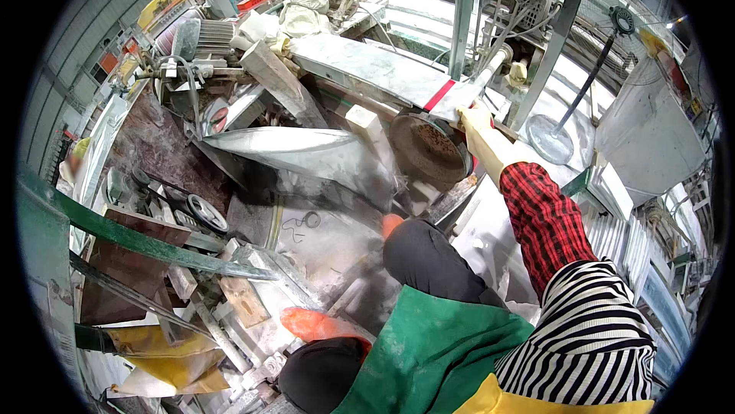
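My right hand (485, 132), in a pale glove, reaches forward to the right end of a long grey-white stone strip (360, 65). Its fingers are curled closed at the strip's edge, just beyond a red band (439, 95). What they grip is hidden by the glove. A pale rod (490, 69) slants down toward the same spot. Under the strip, left of my wrist, sits a round dark pan (429, 150) with brown residue inside. My left hand is out of view.
Wooden blocks (283, 85) and a curved white sheet (283, 142) lie left of the pan. A green metal bar (153, 234) crosses the left side. My orange-tipped shoes (318, 324) stand amid scraps. Metal posts (462, 16) rise ahead; a long-handled round tool (550, 138) leans at right.
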Demonstrator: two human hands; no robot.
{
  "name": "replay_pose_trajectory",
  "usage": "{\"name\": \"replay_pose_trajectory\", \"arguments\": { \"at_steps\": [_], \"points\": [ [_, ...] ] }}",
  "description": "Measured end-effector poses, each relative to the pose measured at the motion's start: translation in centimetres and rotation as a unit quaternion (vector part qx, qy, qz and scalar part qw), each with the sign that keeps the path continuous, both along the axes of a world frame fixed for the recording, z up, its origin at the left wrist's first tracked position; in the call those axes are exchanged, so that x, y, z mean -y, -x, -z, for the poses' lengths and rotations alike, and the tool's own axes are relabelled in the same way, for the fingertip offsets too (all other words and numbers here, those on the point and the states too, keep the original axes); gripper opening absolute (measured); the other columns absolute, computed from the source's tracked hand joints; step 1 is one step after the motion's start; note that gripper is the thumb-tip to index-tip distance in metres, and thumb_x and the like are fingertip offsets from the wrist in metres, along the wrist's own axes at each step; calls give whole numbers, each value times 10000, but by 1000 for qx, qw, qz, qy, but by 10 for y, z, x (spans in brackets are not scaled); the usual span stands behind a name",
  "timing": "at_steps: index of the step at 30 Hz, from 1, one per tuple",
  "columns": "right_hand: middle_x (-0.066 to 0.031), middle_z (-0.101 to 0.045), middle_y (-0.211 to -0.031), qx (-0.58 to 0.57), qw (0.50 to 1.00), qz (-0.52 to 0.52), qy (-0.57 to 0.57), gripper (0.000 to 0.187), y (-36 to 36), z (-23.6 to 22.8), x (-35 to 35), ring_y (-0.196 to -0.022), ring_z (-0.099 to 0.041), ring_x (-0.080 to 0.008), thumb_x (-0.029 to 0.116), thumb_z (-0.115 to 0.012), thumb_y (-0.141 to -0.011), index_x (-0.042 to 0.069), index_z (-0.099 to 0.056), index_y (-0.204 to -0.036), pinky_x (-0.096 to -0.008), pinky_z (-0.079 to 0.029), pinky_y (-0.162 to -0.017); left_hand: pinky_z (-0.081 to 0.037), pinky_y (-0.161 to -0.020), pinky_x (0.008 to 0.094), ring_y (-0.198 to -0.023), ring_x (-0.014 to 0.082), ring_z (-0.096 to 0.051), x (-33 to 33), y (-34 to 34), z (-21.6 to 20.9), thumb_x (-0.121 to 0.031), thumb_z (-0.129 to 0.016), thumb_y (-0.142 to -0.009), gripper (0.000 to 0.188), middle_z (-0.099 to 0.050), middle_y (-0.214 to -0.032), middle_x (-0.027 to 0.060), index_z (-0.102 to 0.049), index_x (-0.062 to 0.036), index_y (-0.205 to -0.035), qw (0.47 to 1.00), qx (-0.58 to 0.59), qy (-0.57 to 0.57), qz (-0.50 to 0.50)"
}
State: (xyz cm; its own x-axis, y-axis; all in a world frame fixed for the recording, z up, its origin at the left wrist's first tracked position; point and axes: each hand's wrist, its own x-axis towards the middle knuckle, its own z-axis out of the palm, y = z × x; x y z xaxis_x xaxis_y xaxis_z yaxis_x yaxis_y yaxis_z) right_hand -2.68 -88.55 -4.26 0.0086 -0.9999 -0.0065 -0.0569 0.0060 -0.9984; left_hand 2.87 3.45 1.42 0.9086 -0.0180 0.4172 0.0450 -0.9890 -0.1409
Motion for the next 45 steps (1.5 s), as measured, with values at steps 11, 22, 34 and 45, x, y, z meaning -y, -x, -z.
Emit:
{"name": "replay_pose_trajectory", "arguments": {
  "at_steps": [11, 22, 34, 45],
  "points": [
    [-149, -715, -1024, -199, 977, -40, 61, 262, -7, -3, 29, -867, -687, -285, 159, -596, -916, 91, -672, -1157, -429, -581, -751, -502, -918, 516, -1046, 406, -632, 6, 4, 3, -463, -537, -979, 468, -702, -1164, 179, -732, -82, -1169, 999, -21, 0, -38],
    [-200, -718, -1009, -510, 762, -314, 245, 362, -128, -103, -109, -975, -699, -351, 329, -536, -966, 150, -652, -1259, -445, -555, -854, -523, -837, 508, -952, 404, -647, 57, 16, -30, -379, -615, -975, 354, -715, -1015, 211, -747, -78, -1109, 999, 33, -38, -11],
    [-139, -730, -1145, -554, 381, -712, 202, 418, -187, 73, -277, -1031, -705, -339, 296, -646, -857, 158, -688, -1249, -464, -562, -865, -342, -1120, 519, -1280, 448, -508, 75, 16, -25, -271, -618, -928, 341, -677, -1231, 117, -686, -50, -1177, 993, -12, 53, -105],
    [-181, -722, -1143, -500, 484, -695, 178, 530, -174, 76, -249, -1000, -707, -339, 244, -594, -835, 110, -628, -1347, -428, -562, -879, -332, -1097, 540, -1245, 449, -520, 95, 18, -31, -263, -640, -902, 347, -683, -1202, 119, -664, -36, -1164, 994, 0, 46, -101]
  ]
}}
